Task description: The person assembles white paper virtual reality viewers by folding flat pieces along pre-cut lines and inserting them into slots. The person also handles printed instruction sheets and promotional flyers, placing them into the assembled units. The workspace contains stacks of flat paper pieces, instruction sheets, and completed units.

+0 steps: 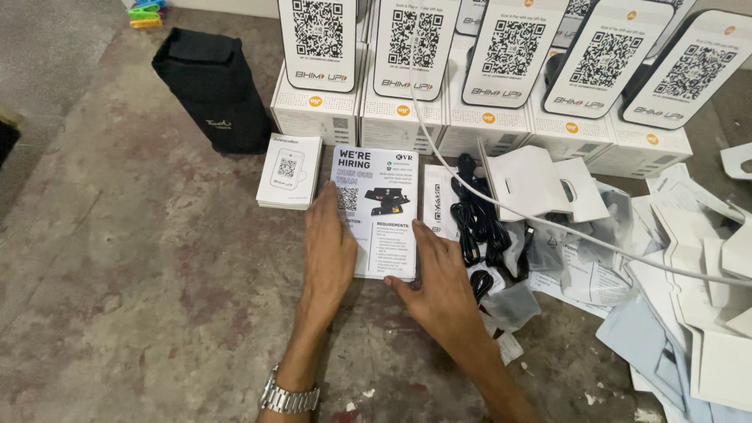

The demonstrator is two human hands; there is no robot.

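A stack of white printed leaflets [382,196] lies on the worn concrete floor. My left hand [329,247] lies flat against the stack's left edge, fingers together and pointing away from me. My right hand [439,286] presses its lower right corner and right side. Neither hand lifts it. A metal watch [288,398] is on my left wrist. Left of the leaflets sits a smaller stack of white cards [288,171]. To the right lie another printed sheet [439,200] and a bundle of black cables [478,223].
A row of white boxes [392,117] with upright code-printed devices [507,48] stands behind the leaflets. A black pouch [211,86] stands at the back left. Loose white cardboard inserts and plastic bags [689,290] pile up on the right. A white cable [548,223] runs across them.
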